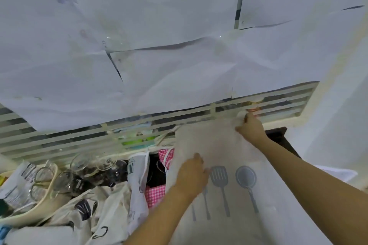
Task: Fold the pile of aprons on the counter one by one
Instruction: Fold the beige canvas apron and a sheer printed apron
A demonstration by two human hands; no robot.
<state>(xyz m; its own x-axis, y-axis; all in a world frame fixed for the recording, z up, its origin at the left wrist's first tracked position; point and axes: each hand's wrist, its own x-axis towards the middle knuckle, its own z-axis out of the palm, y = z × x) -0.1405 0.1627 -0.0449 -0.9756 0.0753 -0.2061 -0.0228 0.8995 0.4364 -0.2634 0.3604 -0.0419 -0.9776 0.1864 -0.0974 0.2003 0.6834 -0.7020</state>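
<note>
Pressing one beige apron [239,165] flat on the counter with the left hand [192,176] open, palm down, and pinching its far top edge with the right hand [251,128]. Lying heaped to the left: a pile of aprons [95,211], perhaps five, count unclear in the tangle, with several clear glasses [83,173] behind, overlapping and blurred. Running off the bottom edge: the apron's lower part.

bright, even light — soft blur, wide-angle bending at edges

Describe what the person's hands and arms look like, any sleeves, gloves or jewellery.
Both arms are bare from the frame edge to the wrist, with no sleeves showing. The left hand and right hand wear no gloves. No watch, bracelet or ring can be made out, though the picture is soft, so small jewellery could be missed.
</note>
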